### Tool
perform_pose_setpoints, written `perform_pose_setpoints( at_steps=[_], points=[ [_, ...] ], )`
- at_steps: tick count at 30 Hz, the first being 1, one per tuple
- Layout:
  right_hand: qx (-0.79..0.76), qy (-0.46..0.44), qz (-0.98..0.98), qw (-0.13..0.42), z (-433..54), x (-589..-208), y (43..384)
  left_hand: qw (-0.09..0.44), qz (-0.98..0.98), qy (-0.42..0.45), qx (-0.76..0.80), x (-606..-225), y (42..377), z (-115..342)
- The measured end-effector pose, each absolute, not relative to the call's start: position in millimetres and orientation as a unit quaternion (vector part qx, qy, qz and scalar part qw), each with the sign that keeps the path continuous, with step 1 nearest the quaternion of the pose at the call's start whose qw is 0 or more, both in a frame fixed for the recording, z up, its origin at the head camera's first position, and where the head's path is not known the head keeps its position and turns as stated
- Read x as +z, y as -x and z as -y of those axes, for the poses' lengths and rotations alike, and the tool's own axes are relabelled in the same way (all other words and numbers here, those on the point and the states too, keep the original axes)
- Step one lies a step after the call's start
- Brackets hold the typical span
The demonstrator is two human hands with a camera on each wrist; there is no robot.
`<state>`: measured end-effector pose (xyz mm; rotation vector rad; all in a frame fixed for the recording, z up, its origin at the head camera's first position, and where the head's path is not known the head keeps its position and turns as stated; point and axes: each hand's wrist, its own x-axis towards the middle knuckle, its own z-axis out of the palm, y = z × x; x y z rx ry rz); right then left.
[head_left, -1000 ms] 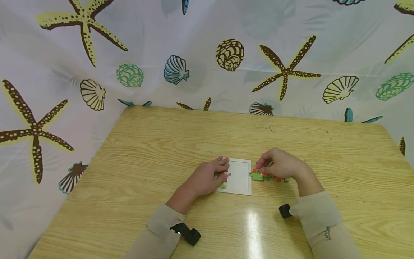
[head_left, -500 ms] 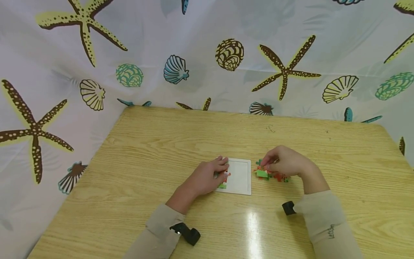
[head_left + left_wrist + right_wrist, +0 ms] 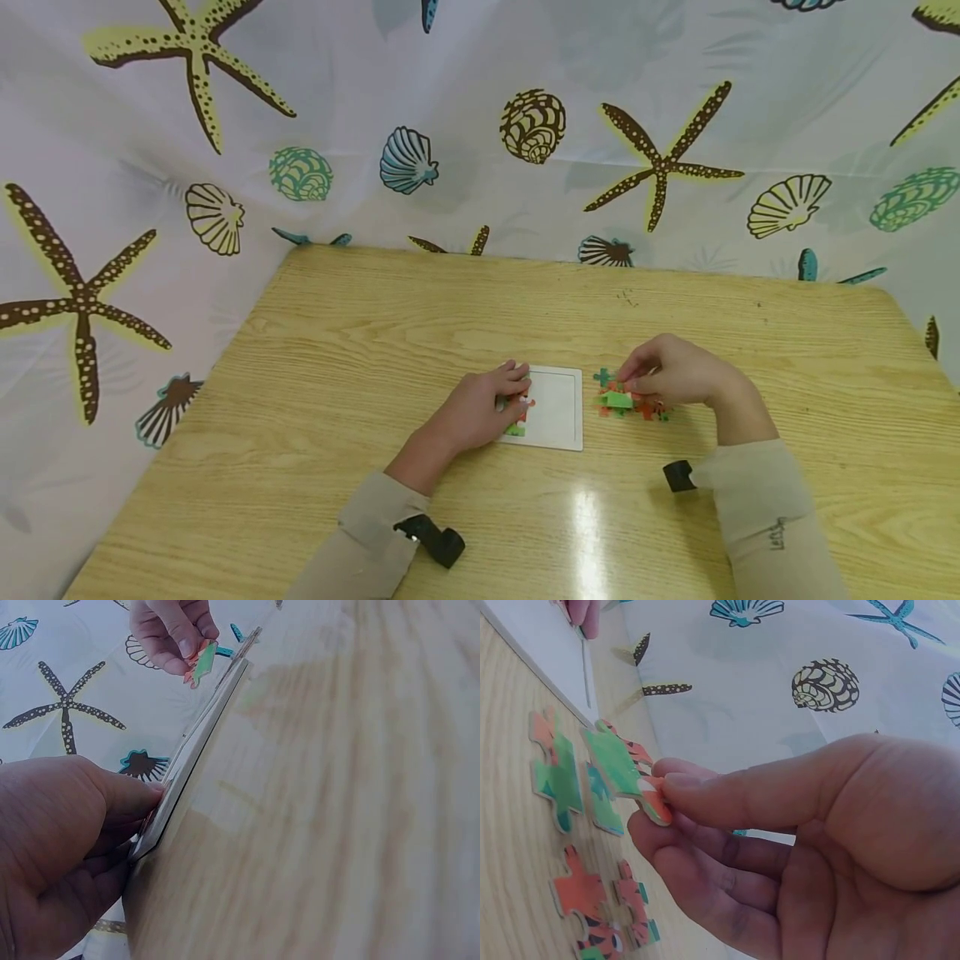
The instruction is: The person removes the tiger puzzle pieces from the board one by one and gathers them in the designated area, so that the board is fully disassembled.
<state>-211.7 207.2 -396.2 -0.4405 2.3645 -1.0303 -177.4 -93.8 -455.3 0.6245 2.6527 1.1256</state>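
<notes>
A white puzzle tray lies on the wooden table, with red and green puzzle pieces along its left side. My left hand rests on that side, thumb and fingers spread over the pieces and partly hiding them. To the right of the tray, my right hand pinches a green and orange puzzle piece between thumb and fingertips. It is tilted above the loose pieces, its green part facing the right wrist camera. In the left wrist view, this puzzle piece shows beyond the tray's far end.
Under and beside the right hand lie several loose puzzle pieces, among them a teal one and orange-red ones. A curtain printed with shells and starfish hangs along the table's back and left edges. Each sleeve carries a black wrist camera.
My right hand has moved right, away from the tray's edge, with the puzzle piece in its fingers, uncovering the teal piece on the table. My left hand has stayed put.
</notes>
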Motion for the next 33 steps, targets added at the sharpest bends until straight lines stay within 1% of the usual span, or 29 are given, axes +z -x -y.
perform_pose_setpoints(
  at_steps=[13, 23, 33],
  points=[
    [-0.379, 0.157, -0.874, 0.261, -223.9, -393.9, 213.8, 0.093, -0.894, -0.210, 0.385, -455.7, 176.9, 93.7],
    [-0.397, 0.151, -0.862, 0.278, -231.5, -392.1, 214.5, 0.097, -0.889, -0.212, 0.393, -456.4, 177.1, 94.5],
    [-0.384, 0.149, -0.865, 0.287, -241.5, -391.6, 213.5, 0.100, -0.890, -0.209, 0.392, -456.0, 176.5, 94.4]
  ],
)
